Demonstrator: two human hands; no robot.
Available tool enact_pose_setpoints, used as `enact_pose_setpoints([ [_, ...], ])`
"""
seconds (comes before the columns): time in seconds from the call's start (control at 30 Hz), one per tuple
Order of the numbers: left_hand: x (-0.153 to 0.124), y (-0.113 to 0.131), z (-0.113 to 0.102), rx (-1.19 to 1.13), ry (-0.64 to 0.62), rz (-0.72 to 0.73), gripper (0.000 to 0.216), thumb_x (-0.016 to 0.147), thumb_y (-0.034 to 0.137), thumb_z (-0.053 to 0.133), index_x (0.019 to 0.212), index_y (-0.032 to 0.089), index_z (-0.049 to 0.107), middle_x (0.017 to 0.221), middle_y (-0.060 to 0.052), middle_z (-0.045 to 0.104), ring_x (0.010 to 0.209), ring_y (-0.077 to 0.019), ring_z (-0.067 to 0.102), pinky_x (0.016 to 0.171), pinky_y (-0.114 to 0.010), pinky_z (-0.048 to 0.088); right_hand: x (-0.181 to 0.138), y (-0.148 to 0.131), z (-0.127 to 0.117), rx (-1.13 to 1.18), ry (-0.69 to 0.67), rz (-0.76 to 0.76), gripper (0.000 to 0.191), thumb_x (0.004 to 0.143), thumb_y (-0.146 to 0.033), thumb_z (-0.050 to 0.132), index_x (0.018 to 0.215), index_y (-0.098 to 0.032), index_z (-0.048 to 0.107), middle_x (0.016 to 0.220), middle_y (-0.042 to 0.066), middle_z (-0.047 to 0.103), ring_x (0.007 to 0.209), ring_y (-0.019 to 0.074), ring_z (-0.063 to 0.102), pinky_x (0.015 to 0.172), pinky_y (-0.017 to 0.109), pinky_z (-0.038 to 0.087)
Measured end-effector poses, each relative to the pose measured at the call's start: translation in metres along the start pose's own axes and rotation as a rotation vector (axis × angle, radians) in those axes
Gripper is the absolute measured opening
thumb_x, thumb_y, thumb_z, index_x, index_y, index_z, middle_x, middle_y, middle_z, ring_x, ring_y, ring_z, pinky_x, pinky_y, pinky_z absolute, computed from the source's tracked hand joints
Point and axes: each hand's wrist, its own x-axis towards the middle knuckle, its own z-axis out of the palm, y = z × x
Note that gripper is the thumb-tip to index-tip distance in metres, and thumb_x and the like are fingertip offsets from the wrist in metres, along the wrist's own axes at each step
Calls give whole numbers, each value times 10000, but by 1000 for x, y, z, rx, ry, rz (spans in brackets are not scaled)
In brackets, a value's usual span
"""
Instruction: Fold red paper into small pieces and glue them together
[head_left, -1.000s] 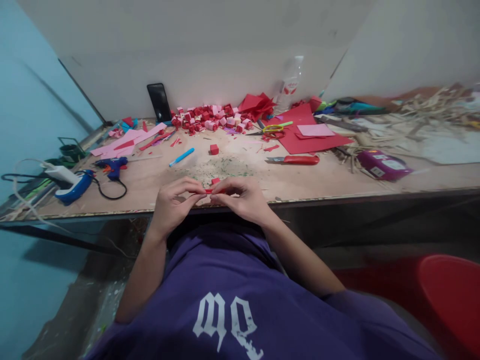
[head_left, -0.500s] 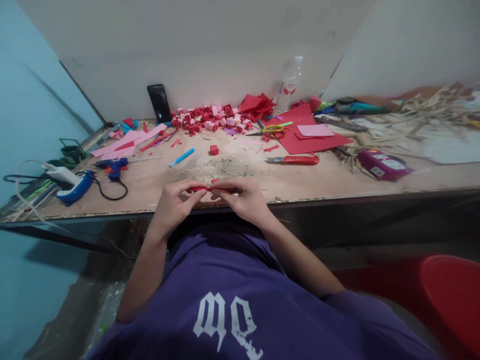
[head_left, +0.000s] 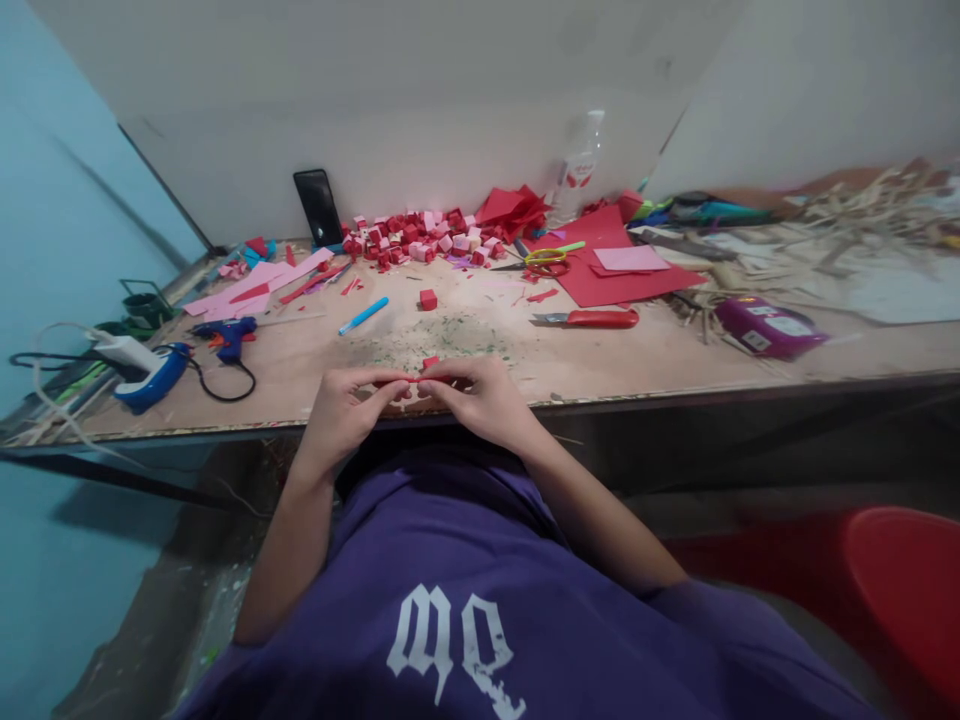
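Observation:
Close to the table's front edge, my left hand [head_left: 346, 408] and my right hand [head_left: 480, 398] pinch a thin red strip of paper [head_left: 415, 380] between thumbs and fingers. Most of the strip is hidden behind the fingers. Just beyond my fingertips lies a small red paper cube [head_left: 430, 363], partly covered by my right hand. Farther back, another red cube [head_left: 427, 299] stands by itself. A blue pen-like tool [head_left: 364, 316] lies to its left, and a red-handled utility knife [head_left: 600, 318] to the right.
Red and pink cubes [head_left: 420, 238] are heaped against the back wall, beside a phone [head_left: 318, 207]. Scissors [head_left: 546, 262] lie by red paper sheets [head_left: 600, 285]. At left are a glue gun [head_left: 227, 337] and a power strip [head_left: 154, 380]; at right, a purple tape measure [head_left: 769, 328].
My fingers have shifted slightly along the red paper strip, and less of it shows at my left hand. The things on the table stay where they were.

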Motion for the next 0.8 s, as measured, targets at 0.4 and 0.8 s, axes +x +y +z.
enact_pose_setpoints([
  [0.4, 2, -2, -2, -131, 51, -111, 174, 848, 339, 784, 854, 170, 825, 742, -43, 785, 656, -174, 748, 595, -249, 656, 0, -1, -1, 57, 10, 69, 143, 911, -249, 691, 888, -171, 809, 840, 52, 800, 758, 183, 723, 677, 270, 536],
  [0.8, 0, -4, 0, -140, -14, -126, 164, 830, 334, 806, 871, 178, 835, 792, -52, 804, 695, -196, 769, 639, -275, 673, 0, 3, 0, -10, -73, 33, 170, 930, -239, 666, 862, -174, 807, 756, 25, 769, 696, 161, 668, 654, 267, 469],
])
